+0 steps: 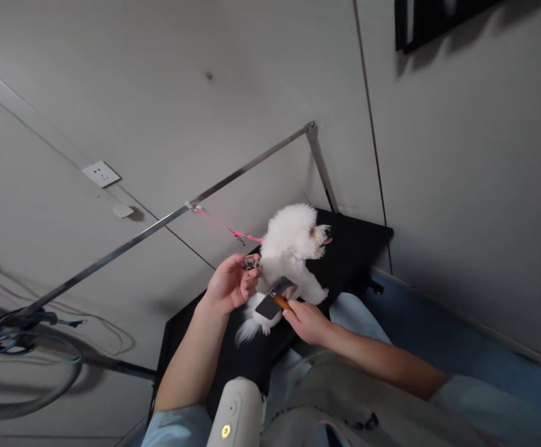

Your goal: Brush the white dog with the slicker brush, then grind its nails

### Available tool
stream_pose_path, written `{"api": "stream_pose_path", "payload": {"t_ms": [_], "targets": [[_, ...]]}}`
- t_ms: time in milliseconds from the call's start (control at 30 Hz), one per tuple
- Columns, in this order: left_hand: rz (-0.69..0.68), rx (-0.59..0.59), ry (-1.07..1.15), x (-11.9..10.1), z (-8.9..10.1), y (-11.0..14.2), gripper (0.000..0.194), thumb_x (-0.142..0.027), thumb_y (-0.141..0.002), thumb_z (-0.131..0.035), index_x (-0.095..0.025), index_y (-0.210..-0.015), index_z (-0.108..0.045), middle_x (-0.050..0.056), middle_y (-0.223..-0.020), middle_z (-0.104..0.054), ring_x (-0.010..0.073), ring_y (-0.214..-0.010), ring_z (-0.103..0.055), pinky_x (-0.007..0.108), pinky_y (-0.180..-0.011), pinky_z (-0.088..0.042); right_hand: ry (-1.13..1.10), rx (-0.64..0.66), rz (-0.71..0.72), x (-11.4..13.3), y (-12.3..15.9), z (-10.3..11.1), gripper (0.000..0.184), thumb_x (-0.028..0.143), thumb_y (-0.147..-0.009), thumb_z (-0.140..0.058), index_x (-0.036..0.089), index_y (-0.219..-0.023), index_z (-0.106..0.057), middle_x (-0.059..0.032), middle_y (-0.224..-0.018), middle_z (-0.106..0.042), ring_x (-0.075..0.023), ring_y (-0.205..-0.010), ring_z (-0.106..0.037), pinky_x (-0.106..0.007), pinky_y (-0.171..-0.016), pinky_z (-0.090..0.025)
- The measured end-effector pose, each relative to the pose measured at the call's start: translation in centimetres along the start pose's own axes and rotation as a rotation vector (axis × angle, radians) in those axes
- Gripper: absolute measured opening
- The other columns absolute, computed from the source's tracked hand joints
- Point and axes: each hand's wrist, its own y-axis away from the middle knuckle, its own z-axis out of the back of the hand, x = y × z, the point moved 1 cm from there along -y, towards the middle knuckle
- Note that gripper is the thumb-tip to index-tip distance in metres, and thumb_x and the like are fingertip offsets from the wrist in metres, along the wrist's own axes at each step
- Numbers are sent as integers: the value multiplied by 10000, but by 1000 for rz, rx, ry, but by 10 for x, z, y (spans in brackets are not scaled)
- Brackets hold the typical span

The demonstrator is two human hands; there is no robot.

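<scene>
A fluffy white dog (pixel 293 233) sits or crouches on the black tabletop (pixel 354 239), its head to the right and its tail to the left. My right hand (pixel 308 321) is closed around the orange-brown handle of a slicker brush (pixel 273 304), whose flat dark head lies over the dog's hindquarters. Beside the dog's back, my left hand (pixel 233 282) pinches a small shiny metal piece (pixel 250 264) between thumb and fingers. Its exact kind is too small to make out. A pink leash (pixel 226 228) runs from the dog's neck to the metal bar above.
The metal bar (pixel 247 167) spans over the table, with its post (pixel 321 167) at the right end. In front of my body stands a white device (pixel 237 410) with a yellow light. Hoses and cables (pixel 42 347) hang at the left. A wall socket (pixel 102 174) is behind.
</scene>
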Motion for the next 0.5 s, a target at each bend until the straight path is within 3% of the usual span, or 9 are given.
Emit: {"api": "stream_pose_path", "payload": {"t_ms": [133,233,367,433,500], "targets": [[-50,-1,-54,2,-3,2,200,-263,-812,-466,-130,-853,-610,26,-611,-562,81,-382,-485,171,-351,-421,1,-61,104,3,-11,10,245,347,-955,-378,176,-937,-552,-70,-830,-670,-186,-733,-586,-275,-632,-294],[-130,-46,-38,4,-2,3,193,-280,-807,-479,-133,-836,-601,29,-615,-570,79,-393,-486,170,-361,-430,33,-13,-29,-18,-14,-9,241,329,-950,-390,159,-988,-556,-95,-853,-671,-202,-748,-598,-277,-644,-318],[-225,-58,-48,7,1,2,202,-299,-809,-478,-140,-830,-601,20,-590,-561,80,-376,-477,178,-353,-426,-65,121,-294,-51,6,-47,270,328,-960,-379,152,-875,-566,-88,-790,-655,-182,-701,-594,-263,-610,-322],[-227,-47,-67,9,1,2,217,-319,-819,-469,-145,-838,-598,14,-586,-554,83,-372,-480,184,-355,-425,-139,158,-317,-53,13,-51,305,335,-973,-347,160,-835,-555,-66,-755,-643,-160,-671,-582,-252,-598,-322],[-221,-32,-76,9,0,1,235,-346,-827,-467,-148,-847,-592,10,-585,-549,86,-375,-484,187,-358,-421,-136,114,-257,-50,9,-43,297,361,-977,-340,170,-889,-549,-55,-770,-643,-156,-688,-580,-248,-613,-326]]}}
